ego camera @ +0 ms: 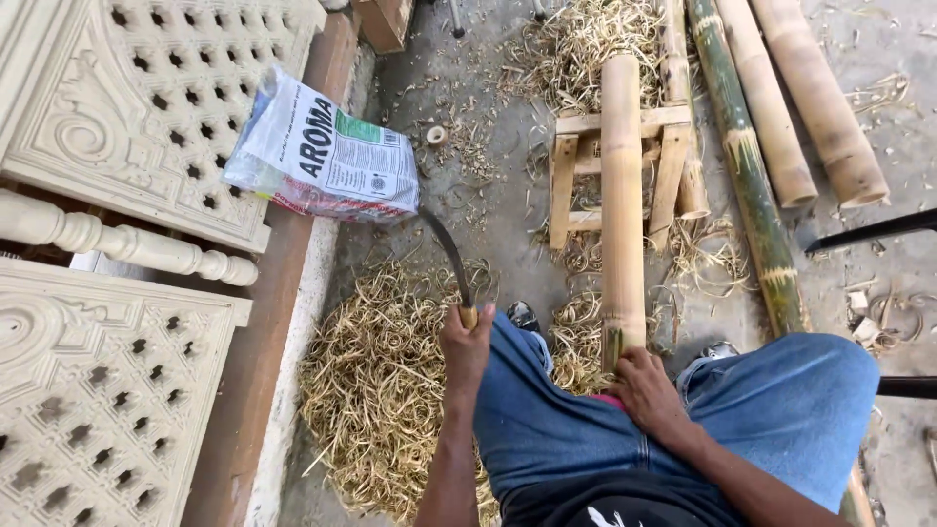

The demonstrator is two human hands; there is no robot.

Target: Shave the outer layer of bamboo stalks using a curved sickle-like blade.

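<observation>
Left hand clenched on curved knife, blade pointing away. Right hand grasps bamboo pole at near end; pole rests across small wooden stool. Shavings pile at left, printed bag beyond; more bamboo culms at right.

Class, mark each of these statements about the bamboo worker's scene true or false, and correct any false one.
1. The left hand holds a curved knife. True.
2. The right hand grips a hammer. False: it holds the near end of a bamboo pole.
3. The pole lies across a small wooden stand. True.
4. The printed bag lies on the shavings. False: it rests on the ledge.
</observation>
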